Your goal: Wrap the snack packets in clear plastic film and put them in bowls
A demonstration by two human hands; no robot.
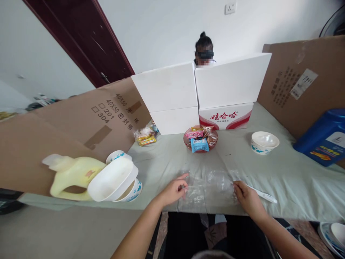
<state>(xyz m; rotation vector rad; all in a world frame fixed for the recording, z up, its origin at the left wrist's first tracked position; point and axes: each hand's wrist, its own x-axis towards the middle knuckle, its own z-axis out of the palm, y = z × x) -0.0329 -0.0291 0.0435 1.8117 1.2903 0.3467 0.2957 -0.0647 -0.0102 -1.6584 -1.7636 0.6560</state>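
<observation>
A clear plastic bag (pixel 208 187) lies flat on the pale green tablecloth (pixel 283 172) at the near edge. My left hand (pixel 174 190) pinches the bag's left edge with fingers curled. My right hand (pixel 246 198) grips the bag's right edge, its fingers closed on the plastic. Under my right hand lies a white strip-like tool (pixel 262 195), pointing right. Farther back, in the middle, a reddish glass bowl (pixel 201 141) holds several wrapped snacks.
Stacked white bowls (pixel 115 180) and a pale yellow jug (pixel 71 176) sit at left. A white bowl (pixel 264 142) and a blue container (pixel 323 138) stand at right. White boxes (pixel 199 93) and cardboard sheets (pixel 81 126) wall the table. A person sits behind the boxes.
</observation>
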